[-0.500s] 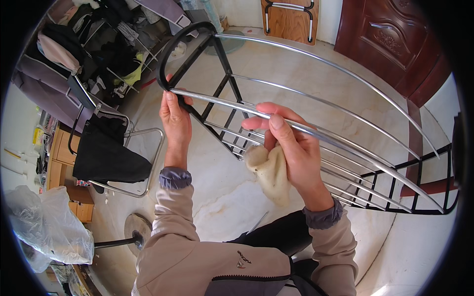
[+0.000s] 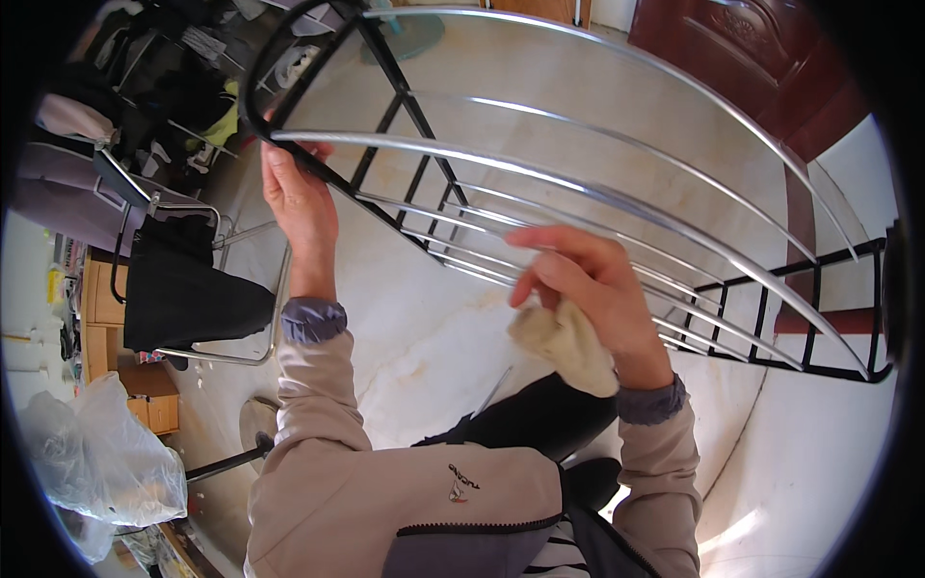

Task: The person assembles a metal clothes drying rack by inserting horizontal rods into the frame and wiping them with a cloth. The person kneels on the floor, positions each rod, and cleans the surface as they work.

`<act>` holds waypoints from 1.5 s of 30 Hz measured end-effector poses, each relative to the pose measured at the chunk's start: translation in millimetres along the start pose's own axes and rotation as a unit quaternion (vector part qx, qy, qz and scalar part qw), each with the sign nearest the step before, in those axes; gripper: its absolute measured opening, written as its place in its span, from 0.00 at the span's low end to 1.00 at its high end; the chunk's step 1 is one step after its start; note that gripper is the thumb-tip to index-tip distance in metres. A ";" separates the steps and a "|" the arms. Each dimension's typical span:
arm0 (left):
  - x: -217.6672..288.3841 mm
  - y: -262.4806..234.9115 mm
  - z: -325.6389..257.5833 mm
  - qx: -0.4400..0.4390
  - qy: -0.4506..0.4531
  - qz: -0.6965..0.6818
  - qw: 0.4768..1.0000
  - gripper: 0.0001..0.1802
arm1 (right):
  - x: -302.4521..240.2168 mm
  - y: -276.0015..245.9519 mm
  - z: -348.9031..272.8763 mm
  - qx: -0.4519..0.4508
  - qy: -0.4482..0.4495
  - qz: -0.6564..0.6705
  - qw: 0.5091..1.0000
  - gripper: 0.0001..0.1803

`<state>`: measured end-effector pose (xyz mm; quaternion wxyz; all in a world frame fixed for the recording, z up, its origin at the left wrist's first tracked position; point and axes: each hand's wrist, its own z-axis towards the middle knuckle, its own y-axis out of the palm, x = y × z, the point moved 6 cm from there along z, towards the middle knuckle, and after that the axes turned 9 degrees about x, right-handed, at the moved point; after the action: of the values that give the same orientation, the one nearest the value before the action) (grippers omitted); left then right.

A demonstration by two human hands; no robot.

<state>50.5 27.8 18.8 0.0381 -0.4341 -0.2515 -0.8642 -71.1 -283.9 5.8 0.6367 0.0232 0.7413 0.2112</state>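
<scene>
A long metal rack with silver tubes and black end frames slants across the view before me. My left hand is closed around the black end frame at the left, where a silver tube joins it. My right hand is beneath the front tube, near the rack's middle, slightly blurred. Tucked in its lower fingers is a cream cloth, which hangs down below the palm. Thumb and forefinger point toward the left, apart from the front tube.
To the left stand a metal-framed chair with black cloth over it and a clear plastic bag. Clothes hang at the upper left. A dark red door is at the upper right, and a white wall lies right.
My right hand has come off the front tube and moved slightly down and right with the cloth. The rack's left end and my left hand sit farther left and higher in view.
</scene>
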 end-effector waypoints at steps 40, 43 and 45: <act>146.8 434.2 -176.1 -0.723 0.214 0.177 0.633 0.25 | -103.6 -337.0 -359.7 0.568 -0.180 -0.219 0.773 0.17; 92.8 492.2 -210.7 -0.733 0.287 0.228 0.573 0.31 | -136.6 -339.3 -349.7 0.550 -0.179 -0.276 0.768 0.20; 62.7 520.4 -233.8 -0.748 0.269 0.259 0.549 0.36 | -159.1 -343.2 -335.2 0.517 -0.164 -0.328 0.773 0.24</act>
<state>-11.4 -525.1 159.9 -0.0119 -0.0999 0.6309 -0.7693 -280.3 -739.5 70.3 0.6713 0.1386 0.5853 -0.4331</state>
